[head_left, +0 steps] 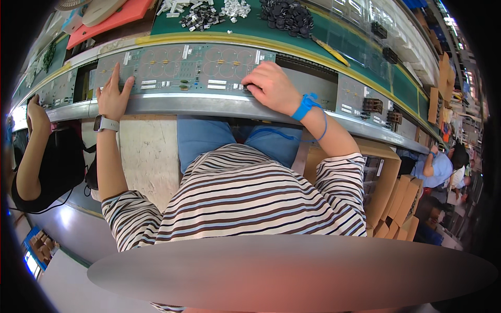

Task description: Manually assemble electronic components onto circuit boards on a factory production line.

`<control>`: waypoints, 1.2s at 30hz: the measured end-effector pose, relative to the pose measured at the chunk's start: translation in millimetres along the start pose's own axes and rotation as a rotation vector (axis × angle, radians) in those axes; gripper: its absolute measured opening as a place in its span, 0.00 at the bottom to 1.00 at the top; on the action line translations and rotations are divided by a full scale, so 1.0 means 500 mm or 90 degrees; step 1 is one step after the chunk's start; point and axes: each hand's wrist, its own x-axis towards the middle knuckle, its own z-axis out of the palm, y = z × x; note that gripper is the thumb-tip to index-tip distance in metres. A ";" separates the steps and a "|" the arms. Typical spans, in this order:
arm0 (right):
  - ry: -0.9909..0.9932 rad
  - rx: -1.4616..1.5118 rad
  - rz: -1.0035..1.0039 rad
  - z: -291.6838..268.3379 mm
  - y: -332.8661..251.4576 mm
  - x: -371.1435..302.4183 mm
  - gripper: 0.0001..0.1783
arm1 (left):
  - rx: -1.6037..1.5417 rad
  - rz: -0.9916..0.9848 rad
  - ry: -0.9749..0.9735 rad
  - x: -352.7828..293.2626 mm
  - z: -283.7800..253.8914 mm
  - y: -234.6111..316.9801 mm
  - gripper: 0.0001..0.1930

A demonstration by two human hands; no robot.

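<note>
The circuit board (186, 70) lay flat, a metal rail (182, 105) along its near edge. Over the board's left end, the left hand (110, 99) spread its empty fingers; at its right end, the right hand (275, 87) pinched a small dark part (246, 86) between bunched fingers.

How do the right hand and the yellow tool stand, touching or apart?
Apart. The head view shows a clear gap between the right hand and the yellow tool farther back.

- The flat grey-green rectangular circuit board (175, 74), upper centre of the frame, is showing print too small to read.
- No lettering is reading legibly.
</note>
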 end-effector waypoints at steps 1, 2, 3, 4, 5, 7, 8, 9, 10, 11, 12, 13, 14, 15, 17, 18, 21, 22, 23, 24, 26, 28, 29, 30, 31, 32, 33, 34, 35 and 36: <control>0.003 0.002 0.000 -0.003 0.002 -0.001 0.07 | 0.002 0.002 0.001 0.001 -0.004 0.002 0.35; 0.016 0.000 0.002 -0.007 0.004 -0.003 0.07 | 0.005 0.003 0.001 0.002 -0.008 0.003 0.35; 0.029 -0.002 0.004 -0.011 0.006 -0.006 0.07 | 0.009 0.005 0.004 0.002 -0.012 0.005 0.35; 0.027 -0.002 0.004 -0.011 0.007 -0.005 0.07 | 0.010 0.005 0.005 0.000 -0.010 0.004 0.35; 0.020 -0.002 0.006 -0.012 0.008 -0.005 0.07 | 0.009 0.004 0.004 -0.001 -0.008 0.003 0.35; 0.012 -0.002 0.008 -0.011 0.007 -0.006 0.07 | 0.015 0.007 0.001 -0.002 -0.006 0.001 0.35; 0.009 -0.004 0.009 -0.010 0.006 -0.008 0.07 | 0.015 0.007 0.001 -0.002 -0.004 -0.001 0.35; 0.006 -0.005 0.009 -0.008 0.006 -0.009 0.07 | 0.011 0.009 0.008 -0.002 -0.001 -0.002 0.34; 0.006 -0.004 0.009 -0.007 0.007 -0.010 0.07 | 0.007 0.011 0.014 -0.003 0.001 -0.003 0.34; 0.015 0.000 0.009 -0.005 0.008 -0.011 0.06 | 0.008 0.010 0.014 -0.002 0.000 -0.002 0.34; 0.023 0.004 0.010 -0.003 0.009 -0.012 0.06 | 0.009 0.009 0.012 -0.002 0.000 -0.002 0.35; 0.024 0.004 0.010 0.000 0.010 -0.014 0.06 | 0.010 0.008 0.010 -0.001 0.000 0.000 0.35; 0.027 0.007 0.007 0.004 0.011 -0.014 0.06 | 0.010 0.009 0.010 0.000 0.000 0.001 0.35; 0.031 0.010 0.003 0.006 0.012 -0.014 0.06 | 0.013 0.009 0.007 0.000 -0.001 0.001 0.35; 0.034 0.011 0.003 0.006 0.007 -0.011 0.06 | 0.016 0.009 0.003 -0.002 -0.003 -0.001 0.34; 0.037 0.013 0.002 0.005 0.005 -0.009 0.07 | 0.019 0.006 -0.005 -0.002 -0.003 -0.003 0.35; 0.036 0.003 0.002 0.003 0.005 -0.006 0.07 | 0.020 0.004 -0.008 -0.001 -0.009 0.003 0.34; 0.036 0.002 0.004 0.000 0.006 -0.006 0.07 | 0.017 0.003 -0.002 0.000 -0.016 0.013 0.34; 0.043 0.001 0.008 -0.003 0.007 -0.007 0.07 | 0.016 0.005 -0.002 0.000 -0.022 0.028 0.34; 0.050 -0.002 0.013 -0.006 0.009 -0.009 0.07 | 0.055 0.080 0.102 -0.001 -0.026 0.051 0.32; 0.045 -0.003 0.015 -0.009 0.013 -0.012 0.07 | -0.009 0.221 0.230 -0.006 -0.061 0.132 0.25; 0.041 0.007 0.013 -0.004 0.013 -0.015 0.07 | -0.195 0.350 0.205 -0.025 -0.084 0.234 0.18; 0.046 0.007 0.007 0.002 0.015 -0.017 0.07 | -0.283 0.414 0.162 -0.033 -0.082 0.277 0.17; 0.051 0.009 -0.001 0.006 0.018 -0.017 0.06 | -0.298 0.488 0.118 -0.038 -0.086 0.322 0.15; 0.051 0.010 -0.002 0.004 0.018 -0.016 0.06 | -0.294 0.519 0.087 -0.041 -0.075 0.358 0.14; 0.040 0.005 0.006 0.000 0.014 -0.013 0.06 | -0.291 0.535 0.061 -0.038 -0.061 0.385 0.13; 0.028 0.001 0.014 -0.002 0.011 -0.011 0.06 | -0.287 0.549 0.035 -0.033 -0.044 0.405 0.12; 0.031 0.003 0.012 -0.004 0.010 -0.012 0.06 | -0.283 0.548 0.034 -0.030 -0.027 0.419 0.12; 0.019 -0.007 0.012 -0.004 0.010 -0.012 0.06 | -0.259 0.557 0.019 -0.026 -0.011 0.427 0.12; 0.008 -0.018 0.013 -0.004 0.010 -0.011 0.06 | -0.234 0.565 0.004 -0.025 0.002 0.434 0.12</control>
